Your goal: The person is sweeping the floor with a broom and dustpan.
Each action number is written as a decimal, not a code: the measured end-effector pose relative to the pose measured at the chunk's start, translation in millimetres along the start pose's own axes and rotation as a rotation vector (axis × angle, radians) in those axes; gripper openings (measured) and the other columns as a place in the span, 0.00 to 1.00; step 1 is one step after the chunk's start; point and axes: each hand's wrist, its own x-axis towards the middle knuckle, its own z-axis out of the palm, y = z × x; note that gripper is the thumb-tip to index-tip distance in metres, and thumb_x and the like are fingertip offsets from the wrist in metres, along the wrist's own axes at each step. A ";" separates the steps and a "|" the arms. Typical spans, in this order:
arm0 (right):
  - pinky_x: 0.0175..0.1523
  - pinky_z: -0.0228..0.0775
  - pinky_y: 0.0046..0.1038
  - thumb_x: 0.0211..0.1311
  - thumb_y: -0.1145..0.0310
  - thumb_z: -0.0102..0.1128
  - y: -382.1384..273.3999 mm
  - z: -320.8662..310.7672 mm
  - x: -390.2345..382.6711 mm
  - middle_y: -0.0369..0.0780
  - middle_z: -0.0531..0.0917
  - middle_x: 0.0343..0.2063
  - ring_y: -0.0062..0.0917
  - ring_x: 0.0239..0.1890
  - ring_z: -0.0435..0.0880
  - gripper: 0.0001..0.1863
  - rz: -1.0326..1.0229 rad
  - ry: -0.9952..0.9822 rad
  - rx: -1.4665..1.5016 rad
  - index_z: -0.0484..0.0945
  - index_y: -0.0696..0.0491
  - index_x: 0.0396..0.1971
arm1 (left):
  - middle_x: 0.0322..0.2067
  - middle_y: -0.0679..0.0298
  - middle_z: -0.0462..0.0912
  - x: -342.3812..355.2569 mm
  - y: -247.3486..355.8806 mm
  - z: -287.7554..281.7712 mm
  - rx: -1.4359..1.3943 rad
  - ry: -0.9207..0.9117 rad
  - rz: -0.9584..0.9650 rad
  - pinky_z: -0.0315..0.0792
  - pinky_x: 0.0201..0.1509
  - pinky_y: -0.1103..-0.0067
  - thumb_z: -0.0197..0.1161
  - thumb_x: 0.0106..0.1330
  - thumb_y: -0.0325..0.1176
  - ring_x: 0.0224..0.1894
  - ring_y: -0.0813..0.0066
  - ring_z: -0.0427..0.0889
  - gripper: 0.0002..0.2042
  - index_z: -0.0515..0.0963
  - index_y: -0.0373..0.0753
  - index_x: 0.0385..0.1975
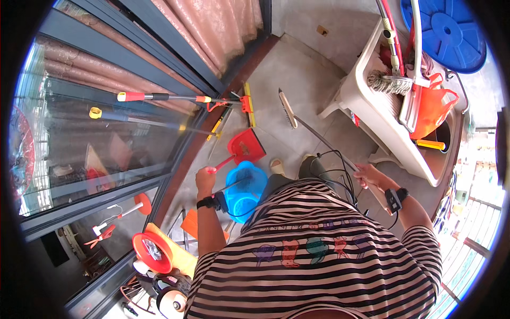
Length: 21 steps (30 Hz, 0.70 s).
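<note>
Grey tiled floor [303, 80] w/ glass door at left. Left hand [204, 178]: fingers wrapped round red dustpan [245, 146] handle, blue bucket [245, 189] just beside. Right hand [368, 174]: fingers closed on broom [287, 109] stick.

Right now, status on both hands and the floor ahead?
Left hand shut on red dustpan handle. Right hand shut on broom stick. Blue bucket at feet, squeegee against glass door.
</note>
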 end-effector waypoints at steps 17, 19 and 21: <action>0.17 0.59 0.20 0.62 0.72 0.52 -129.0 -35.6 97.3 0.34 0.70 0.18 0.16 0.15 0.67 0.10 -0.124 -0.135 0.515 0.67 0.57 0.41 | 0.43 0.47 0.77 29.5 34.1 -19.5 0.099 0.163 0.059 0.68 0.54 0.66 0.61 0.50 0.32 0.49 0.51 0.74 0.20 0.74 0.34 0.45; 0.17 0.59 0.19 0.61 0.72 0.52 -147.8 -44.3 106.3 0.34 0.70 0.18 0.16 0.15 0.68 0.10 -0.107 -0.117 0.496 0.66 0.58 0.40 | 0.46 0.46 0.75 39.7 49.3 -22.2 0.076 0.143 0.038 0.66 0.56 0.65 0.62 0.50 0.32 0.52 0.50 0.72 0.22 0.73 0.34 0.47; 0.16 0.60 0.20 0.61 0.71 0.52 -165.9 -53.1 113.7 0.34 0.70 0.17 0.17 0.14 0.68 0.09 -0.086 -0.177 0.503 0.66 0.58 0.38 | 0.51 0.46 0.71 45.8 63.1 -25.3 0.200 0.168 -0.098 0.61 0.60 0.62 0.63 0.49 0.32 0.56 0.50 0.67 0.25 0.70 0.33 0.50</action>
